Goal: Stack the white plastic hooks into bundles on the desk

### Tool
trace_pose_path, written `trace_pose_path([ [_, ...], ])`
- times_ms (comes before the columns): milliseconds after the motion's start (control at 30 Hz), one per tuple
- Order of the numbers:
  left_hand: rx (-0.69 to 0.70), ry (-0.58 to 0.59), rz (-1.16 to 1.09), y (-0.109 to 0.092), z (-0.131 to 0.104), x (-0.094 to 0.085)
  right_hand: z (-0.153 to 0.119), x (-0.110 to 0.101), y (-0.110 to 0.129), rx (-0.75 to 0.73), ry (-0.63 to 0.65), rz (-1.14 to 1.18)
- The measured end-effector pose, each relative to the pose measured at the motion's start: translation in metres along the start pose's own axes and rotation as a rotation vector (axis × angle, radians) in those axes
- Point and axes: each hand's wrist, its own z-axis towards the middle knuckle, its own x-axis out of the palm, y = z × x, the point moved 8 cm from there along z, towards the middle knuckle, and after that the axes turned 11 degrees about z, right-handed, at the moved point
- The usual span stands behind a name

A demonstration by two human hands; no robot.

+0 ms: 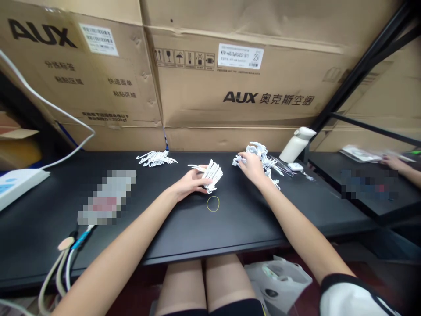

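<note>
My left hand [190, 183] is closed around a fanned bundle of thin white plastic pieces [214, 175], some with hooked ends, held just over the black table. My right hand [252, 167] reaches to a loose, tangled pile of similar white pieces [258, 150], its fingers curled on a few at the pile's left side. Its fingertips are partly hidden. Farther left, a separate row of white hooked pieces [157, 158] lies near the back of the table. A yellow rubber band [213, 204] lies flat below my left hand.
A white bottle [297, 145] and a small white device [295, 166] stand beyond the pile. At left lie a blurred-out phone-like object [108, 197] with cables and a white power strip [23, 184]. Large cartons [197, 96] wall the back. Another person's hand [396, 163] shows at far right.
</note>
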Motion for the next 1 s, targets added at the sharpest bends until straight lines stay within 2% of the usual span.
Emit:
trace_pose_path([
  [100, 0.045, 0.012, -0.026, -0.003, 0.0, 0.002, -0.005, -0.014, 0.041, -0.17, -0.133, 0.161],
  [167, 0.064, 0.001, -0.063, -0.003, 0.002, 0.0, -0.011, -0.02, 0.068, -0.24, -0.17, 0.321],
  [267, 0.074, -0.022, -0.12, -0.002, 0.004, -0.004, -0.023, -0.008, 0.108, -0.373, 0.026, 0.486],
  [333, 0.073, -0.064, -0.154, -0.001, 0.004, -0.008, -0.029, 0.001, 0.12, -0.389, 0.103, 0.563],
  [467, 0.055, -0.106, -0.166, -0.002, 0.002, -0.01, -0.032, 0.013, 0.119, -0.274, 0.117, 0.686],
  [600, 0.025, -0.087, -0.135, 0.002, 0.001, -0.006, -0.031, 0.018, 0.115, -0.148, 0.121, 0.783],
  [700, -0.001, -0.063, -0.116, 0.006, 0.002, -0.005, -0.032, 0.022, 0.115, -0.074, 0.179, 0.843],
  [867, -0.083, -0.012, -0.045, 0.01, 0.0, -0.007, -0.034, 0.036, 0.103, 0.159, 0.265, 1.079],
  [1000, -0.069, 0.005, -0.021, 0.006, 0.0, -0.01, -0.036, 0.045, 0.106, 0.225, 0.298, 1.238],
])
